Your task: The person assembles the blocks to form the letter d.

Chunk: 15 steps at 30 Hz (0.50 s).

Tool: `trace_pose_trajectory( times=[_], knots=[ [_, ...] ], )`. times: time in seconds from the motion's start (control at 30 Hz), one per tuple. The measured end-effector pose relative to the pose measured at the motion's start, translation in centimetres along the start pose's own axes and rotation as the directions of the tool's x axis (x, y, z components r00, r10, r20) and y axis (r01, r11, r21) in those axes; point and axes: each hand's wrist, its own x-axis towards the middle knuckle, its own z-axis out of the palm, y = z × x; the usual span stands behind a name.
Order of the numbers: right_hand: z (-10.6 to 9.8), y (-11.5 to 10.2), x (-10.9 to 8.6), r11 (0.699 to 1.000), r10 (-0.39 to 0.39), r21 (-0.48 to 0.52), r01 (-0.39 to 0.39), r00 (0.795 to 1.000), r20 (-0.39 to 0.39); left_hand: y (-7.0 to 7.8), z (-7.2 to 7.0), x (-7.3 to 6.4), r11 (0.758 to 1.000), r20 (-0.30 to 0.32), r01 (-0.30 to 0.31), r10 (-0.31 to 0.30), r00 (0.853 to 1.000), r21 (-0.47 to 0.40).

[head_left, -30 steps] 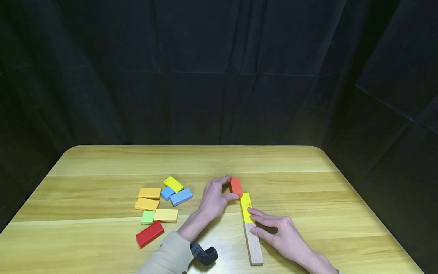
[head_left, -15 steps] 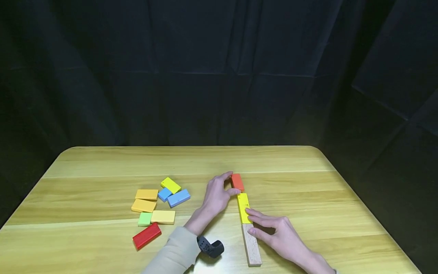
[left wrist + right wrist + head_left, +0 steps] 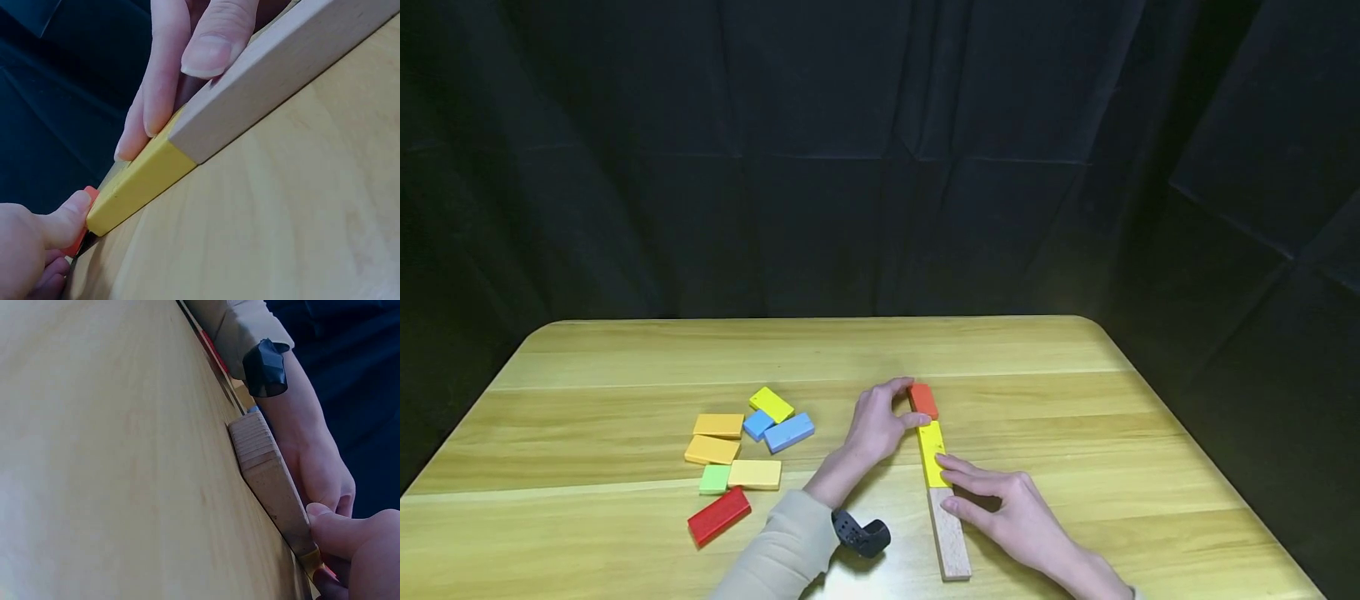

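Dark drapes [image 3: 820, 208] beyond the tabletop [image 3: 1075, 500]; left grip [image 3: 874, 423] pinches the red block [image 3: 925, 401] at the row's far end, right grip [image 3: 1011, 508], loosely spread, rests on yellow block [image 3: 931, 450] and bare-wood block [image 3: 951, 546]—one hard push could skew them!

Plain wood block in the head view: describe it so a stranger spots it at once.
On the table, right of the scattered blocks, three blocks lie in a line. The plain wood block is the nearest one, end against the yellow block. Its greyish, grainy surface sets it apart from its brightly coloured neighbours.
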Motion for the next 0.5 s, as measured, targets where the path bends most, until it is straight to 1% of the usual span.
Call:
trace_pose_trajectory(
  times=[0.27, 0.5],
  knots=[
    [0.01, -0.02, 0.0, 1.0, 0.005, 0.005, -0.005, 1.0, 0.006, 0.02, -0.31, 0.06, 0.999, 0.067, 0.023, -0.025, 0.997, 0.028],
    [-0.12, -0.19, -0.03, 1.0, 0.02, 0.005, -0.02, 1.0, 0.01, 0.18, -0.36, -0.09, 0.999, 0.079, 0.006, -0.01, 0.997, 0.049]
  ],
)
